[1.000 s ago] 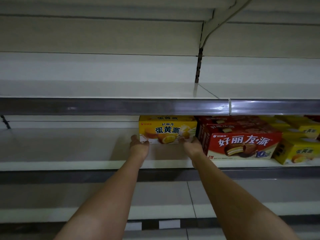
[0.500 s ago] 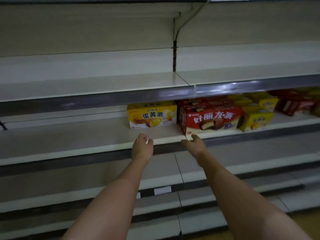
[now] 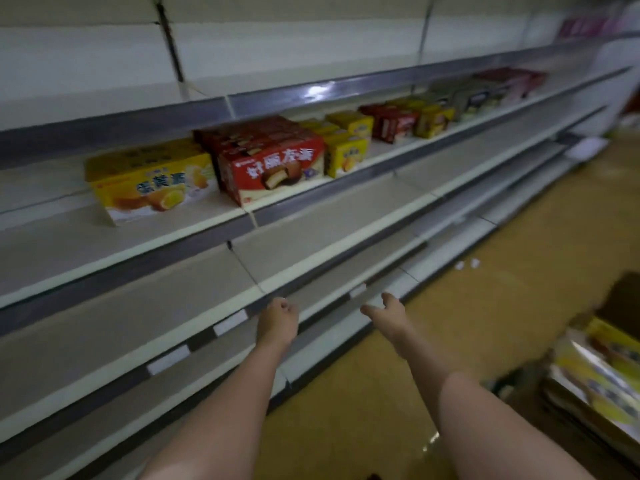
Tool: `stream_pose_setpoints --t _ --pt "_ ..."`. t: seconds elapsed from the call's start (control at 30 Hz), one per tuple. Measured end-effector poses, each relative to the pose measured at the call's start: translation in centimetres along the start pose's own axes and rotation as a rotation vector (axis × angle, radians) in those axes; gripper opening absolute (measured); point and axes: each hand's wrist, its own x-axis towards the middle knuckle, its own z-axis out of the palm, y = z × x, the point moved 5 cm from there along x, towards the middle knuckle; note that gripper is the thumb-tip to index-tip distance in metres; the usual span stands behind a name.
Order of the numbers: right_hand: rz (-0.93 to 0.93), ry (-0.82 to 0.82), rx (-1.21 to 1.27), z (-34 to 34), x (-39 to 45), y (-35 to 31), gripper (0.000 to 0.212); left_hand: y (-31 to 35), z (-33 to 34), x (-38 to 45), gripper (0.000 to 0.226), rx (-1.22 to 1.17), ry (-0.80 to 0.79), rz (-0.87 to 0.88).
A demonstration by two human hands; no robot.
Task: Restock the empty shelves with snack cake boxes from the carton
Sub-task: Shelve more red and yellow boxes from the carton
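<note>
Both hands had dropped away from the yellow box (image 3: pixel 152 183), left on its shelf. The left hand (image 3: pixel 278 318) hung loosely curled, the right hand (image 3: pixel 388 315) open, both empty. Next probably came the carton (image 3: pixel 599 368), right of that box.

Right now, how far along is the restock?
Done: a large yellow egg-pie box sits on the shelf beside the red chocolate-pie boxes, with smaller yellow boxes further along. In hand: nothing; the left hand and right hand are both empty, away from the shelf. Left: the bare lower shelves, and the brown carton at right holds more yellow boxes.
</note>
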Motion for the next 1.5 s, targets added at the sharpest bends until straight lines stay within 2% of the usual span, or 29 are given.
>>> stream_pose_setpoints --t 0.17,0.33,0.5,0.63,0.8,0.93,1.07,1.3,1.5 --pt "0.155 0.182 0.073 -9.0 -3.1 8.1 0.073 4.0 9.7 -3.5 0.023 0.082 -0.198 0.066" --pt "0.277 0.328 0.135 -17.6 -5.5 14.1 0.071 8.8 18.2 -7.3 0.031 0.097 -0.330 0.180" --pt "0.367 0.417 0.096 -27.3 -8.5 20.7 0.049 14.1 27.5 -12.7 0.034 0.187 -0.452 0.268" --pt "0.426 0.481 0.103 -34.5 -10.7 26.3 0.065 17.2 34.7 -17.2 0.034 0.168 -0.536 0.282" --pt "0.489 0.559 0.158 -41.1 -12.2 31.7 0.061 19.8 42.3 -21.4 0.032 0.207 -0.556 0.309" --pt "0.499 0.572 0.214 -44.3 -11.6 34.7 0.075 21.5 47.1 -22.6 0.033 0.301 -0.571 0.357" --pt "0.503 0.577 0.221 -46.5 -9.7 37.0 0.074 22.8 51.6 -22.0 0.040 0.439 -0.573 0.383" --pt "0.584 0.496 0.193 -48.0 -4.9 39.6 0.084 22.7 57.1 -18.8 0.053 0.496 -0.657 0.342" --pt "0.663 0.444 0.118 -48.9 0.0 42.7 0.057 23.2 61.9 -15.6 0.056 0.518 -0.688 0.273"
